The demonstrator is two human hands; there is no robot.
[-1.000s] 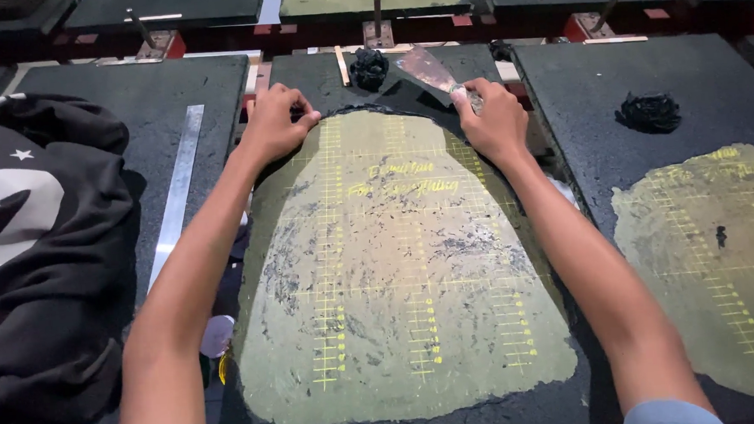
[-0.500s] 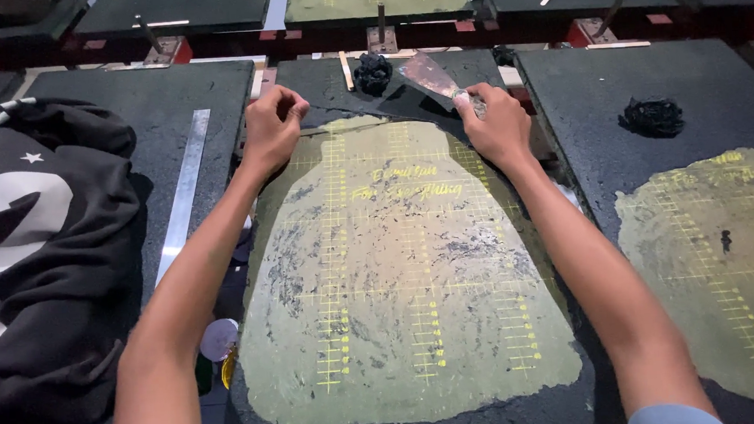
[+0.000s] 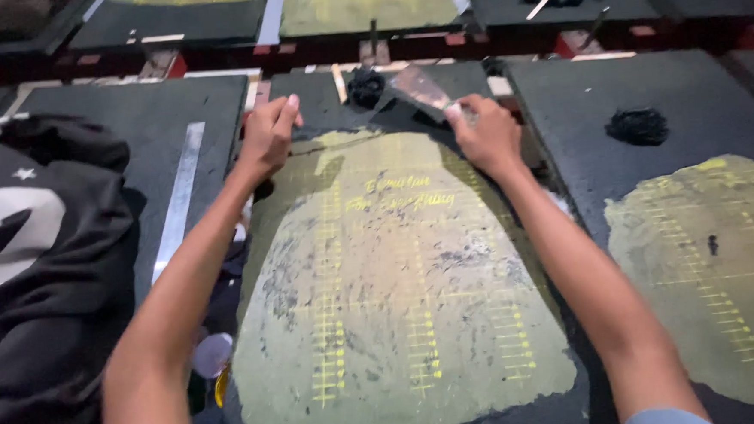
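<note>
A dark printing board [image 3: 302, 91] lies in front of me, most of it coated with a pale yellow-green glue patch [image 3: 390, 297] marked with yellow grid lines. My left hand [image 3: 267, 137] has its fingers curled together at the board's upper left edge; whether it pinches anything is unclear. My right hand [image 3: 486, 133] grips a metal scraper [image 3: 420, 87] whose blade points up and left over the board's top edge. A small black wad [image 3: 365, 85] sits just beyond the board, between my hands.
A black garment with white print [image 3: 27, 256] covers the board on the left. The board on the right [image 3: 672, 102] carries another glue patch and a black wad [image 3: 637, 125]. A metal strip [image 3: 180, 196] lies between boards. More boards line the far row.
Both hands have lifted slightly off the board's top edge. The left hand's fingers, flat before, are now curled. The right hand has shifted toward the scraper handle.
</note>
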